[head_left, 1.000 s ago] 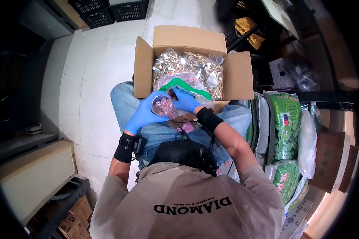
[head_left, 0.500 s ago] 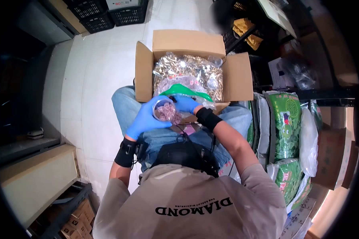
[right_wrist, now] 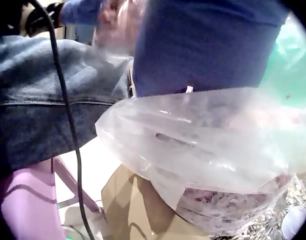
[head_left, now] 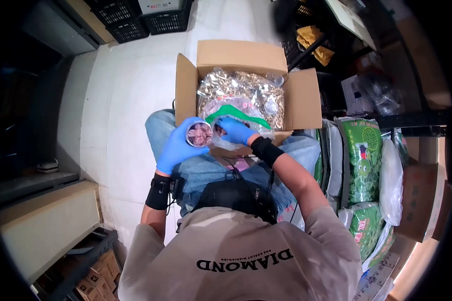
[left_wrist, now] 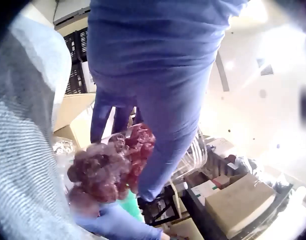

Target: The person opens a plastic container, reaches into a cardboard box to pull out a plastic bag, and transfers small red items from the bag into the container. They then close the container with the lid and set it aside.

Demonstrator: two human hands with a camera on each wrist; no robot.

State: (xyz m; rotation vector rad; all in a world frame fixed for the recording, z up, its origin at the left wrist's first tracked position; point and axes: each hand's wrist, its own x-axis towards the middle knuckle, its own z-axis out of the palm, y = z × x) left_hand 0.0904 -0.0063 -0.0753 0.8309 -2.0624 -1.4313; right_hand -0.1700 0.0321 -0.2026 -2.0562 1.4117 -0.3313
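My gloved left hand (head_left: 178, 145) grips a clear plastic jar (head_left: 199, 134), its mouth tilted toward the head camera. Inside sit dark reddish-purple wrapped pieces (left_wrist: 110, 167), which the left wrist view shows bunched beside the gloved fingers. Close to its right, my gloved right hand (head_left: 236, 131) reaches into the mouth of a clear plastic bag (right_wrist: 193, 145) with a green band (head_left: 236, 113). More reddish pieces show through the bag in the right wrist view. The bag hides the right fingertips, and I cannot tell whether they pinch anything.
The bag lies at the near side of an open cardboard box (head_left: 241, 52) holding bags of pale brown dried pieces (head_left: 218, 83). Green printed sacks (head_left: 364, 160) stand on the right. Black crates (head_left: 168, 20) sit at the back. A black cable (right_wrist: 68, 110) hangs near the right wrist.
The jar has turned in my left hand; pieces that bulged past its rim now show inside its mouth. My right hand stays at the bag, whose near lip is now spread wider.
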